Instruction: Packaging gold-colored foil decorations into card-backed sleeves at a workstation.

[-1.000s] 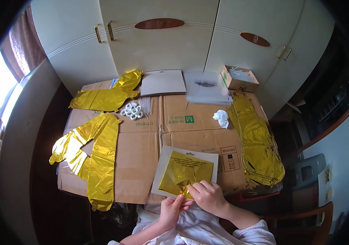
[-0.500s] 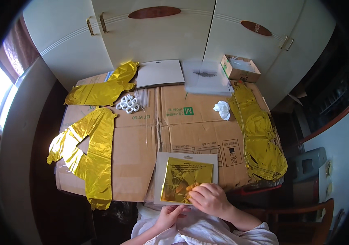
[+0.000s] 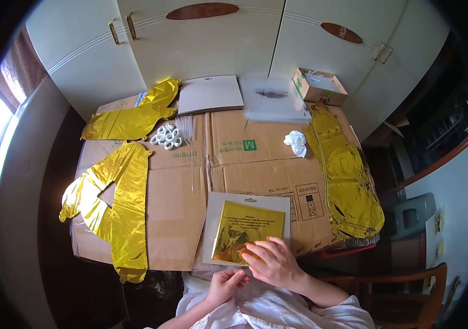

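Observation:
A white backing card point(image 3: 210, 249) with a folded gold foil balloon point(image 3: 245, 227) on it lies at the near edge of the cardboard; dark printing runs across its upper part. Over the lower right of the foil rests my right hand point(image 3: 273, 266), its fingers stretched and slightly apart, with nothing visible gripped. Just below the card, my left hand point(image 3: 226, 287) is closed, thumb and fingertips pressed together. Whatever it may hold is too small to make out.
Flat gold foil balloons lie left point(image 3: 130, 203), far left point(image 3: 124, 122) and in a pile point(image 3: 349, 192) at right. White ribbon rolls point(image 3: 166, 136), thin clear straws point(image 3: 186, 129), stacked cards point(image 3: 210, 94), a clear plastic sheet point(image 3: 278, 109), crumpled tissue point(image 3: 295, 143) and a small carton point(image 3: 321, 88) sit behind.
My right hand's fingers have spread from a bunched pinch and lie flatter over the foil. The card has shifted slightly up and left in view. My left hand stays closed below it.

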### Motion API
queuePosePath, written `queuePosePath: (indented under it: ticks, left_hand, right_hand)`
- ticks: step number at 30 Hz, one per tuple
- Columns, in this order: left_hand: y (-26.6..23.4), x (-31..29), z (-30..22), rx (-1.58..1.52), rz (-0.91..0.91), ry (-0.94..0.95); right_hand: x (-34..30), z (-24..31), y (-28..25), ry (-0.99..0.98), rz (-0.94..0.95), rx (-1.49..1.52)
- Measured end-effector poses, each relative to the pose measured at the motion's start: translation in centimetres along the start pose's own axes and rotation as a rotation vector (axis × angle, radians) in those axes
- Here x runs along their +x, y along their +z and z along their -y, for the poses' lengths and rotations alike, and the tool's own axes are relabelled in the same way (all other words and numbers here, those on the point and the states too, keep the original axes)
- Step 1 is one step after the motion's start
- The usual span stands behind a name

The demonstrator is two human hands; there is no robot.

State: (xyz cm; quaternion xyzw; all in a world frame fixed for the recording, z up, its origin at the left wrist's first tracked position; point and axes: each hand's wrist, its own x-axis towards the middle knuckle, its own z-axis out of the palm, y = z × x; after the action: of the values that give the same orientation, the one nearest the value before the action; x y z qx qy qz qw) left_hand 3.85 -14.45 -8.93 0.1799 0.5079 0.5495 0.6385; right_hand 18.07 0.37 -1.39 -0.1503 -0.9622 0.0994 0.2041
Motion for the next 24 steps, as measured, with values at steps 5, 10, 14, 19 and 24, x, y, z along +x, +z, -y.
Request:
queuePosePath:
  ticks: [5, 10, 14, 19, 24]
  left_hand:
    - [-0.2, 0.2, -0.1, 0.039, 0.017, 0.002]
    - [-0.1, 0.1, -0.3, -0.005, -0.034, -0.031]
    - [0.0, -0.8, -1.6, -0.027, -0.079, -0.085]
    - [0.8, -3.3, -2.5, 0.503, -0.069, 0.217]
    - [2.0, -2.7, -6.0, 1.367, -0.010, 0.921]
  right_hand:
    - [0.2, 0.3, 0.5, 0.008, -0.033, -0.026]
    - [0.5, 0.2, 0.6, 0.012, -0.029, -0.036]
    - [0.2, -0.5, -0.1, 0.026, -0.007, -0.001]
    - [-0.1, -1.1, -0.8, -0.031, -0.041, 0.016]
    - [0.2, -0.8, -0.9, -0.037, -0.121, 0.038]
